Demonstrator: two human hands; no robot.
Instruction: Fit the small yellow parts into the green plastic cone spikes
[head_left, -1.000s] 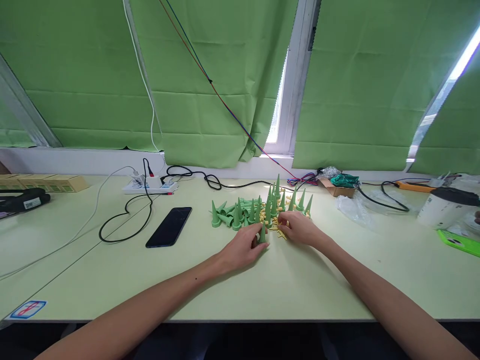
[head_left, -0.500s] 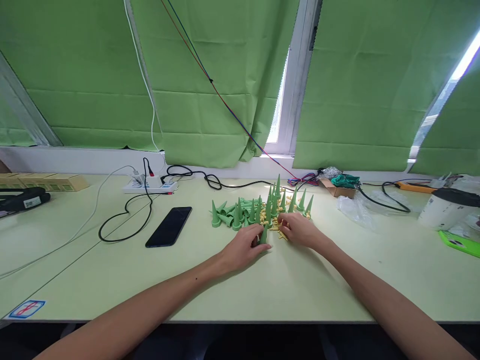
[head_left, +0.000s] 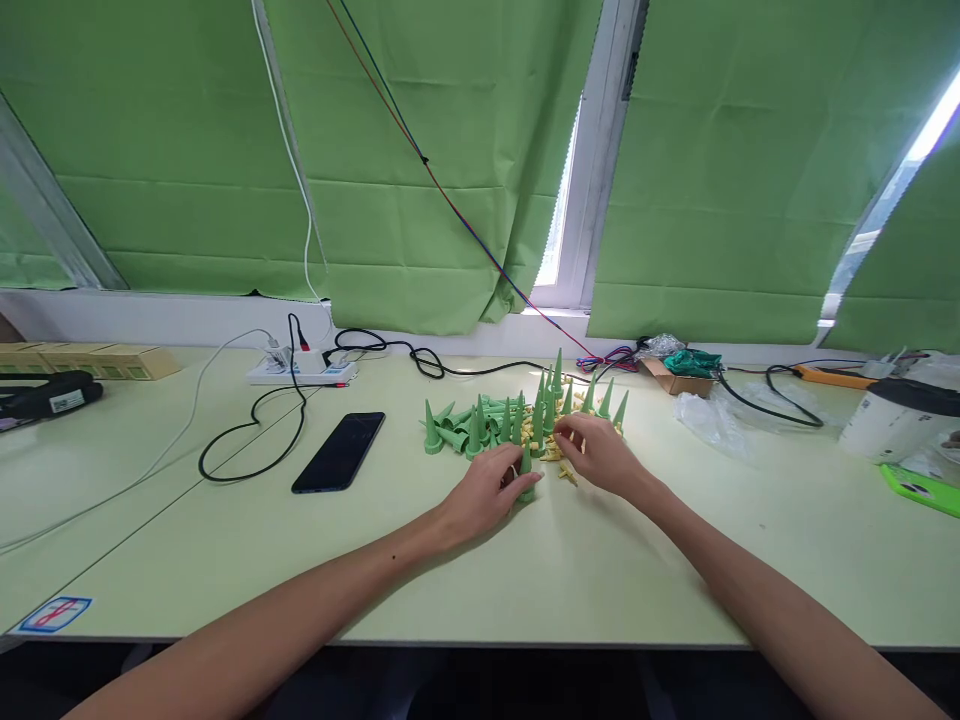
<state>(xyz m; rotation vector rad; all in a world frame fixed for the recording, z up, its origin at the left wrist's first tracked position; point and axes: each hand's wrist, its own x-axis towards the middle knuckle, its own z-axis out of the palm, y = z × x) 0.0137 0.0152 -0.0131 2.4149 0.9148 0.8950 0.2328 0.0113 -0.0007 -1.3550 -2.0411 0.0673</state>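
My left hand [head_left: 486,490] rests on the table with thumb and fingers around a green plastic cone [head_left: 526,464] that stands upright on its wide base. Just right of it, my right hand [head_left: 596,450] is curled over small yellow pieces [head_left: 568,474], fingertips close together; what they pinch, if anything, is too small to make out. Beyond both hands, several green cones [head_left: 474,432] stand upright, while others lie in a heap [head_left: 450,438] on the left. More yellow pieces lie among the standing cones, partly hidden by my right hand.
A black phone [head_left: 338,453] lies left of the cones. Behind are a white power strip [head_left: 300,370] and black cables [head_left: 427,362]. To the right sit a small cardboard box [head_left: 676,378], clear plastic bags [head_left: 716,422], a white cup [head_left: 892,422] and a green phone case [head_left: 921,487].
The cone in my left hand has gone from slightly tilted to upright. My right hand's fingertips have shifted slightly left and up, and a yellow piece near them shows more fully.
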